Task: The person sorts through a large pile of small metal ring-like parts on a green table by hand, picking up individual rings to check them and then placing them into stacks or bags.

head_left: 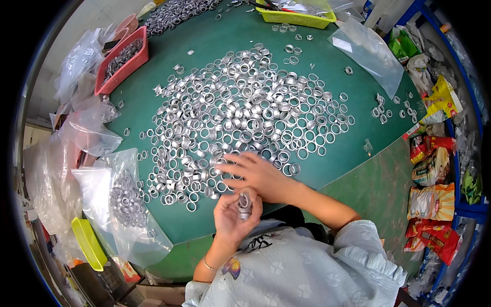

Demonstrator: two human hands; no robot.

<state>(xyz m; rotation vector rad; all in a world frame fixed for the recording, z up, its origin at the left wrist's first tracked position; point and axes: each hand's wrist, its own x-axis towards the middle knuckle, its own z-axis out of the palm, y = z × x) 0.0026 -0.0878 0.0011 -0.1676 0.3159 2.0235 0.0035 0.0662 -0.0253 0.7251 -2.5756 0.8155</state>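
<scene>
A broad heap of silver metal rings is spread over the green table. Close to my body at the table's near edge, my left hand is closed around a few metal rings, which show between thumb and fingers. Just beyond it, my right hand reaches leftward with its fingers apart over the near side of the heap. Its wrist is close to the left hand's fingertips, and whether the two touch I cannot tell. Anything under the right palm is hidden.
At the left are a red bin of metal parts, a clear bag of rings and a yellow-green tray. A yellow basket stands at the back, near a dark heap of rings. Right: a plastic bag and blue shelving.
</scene>
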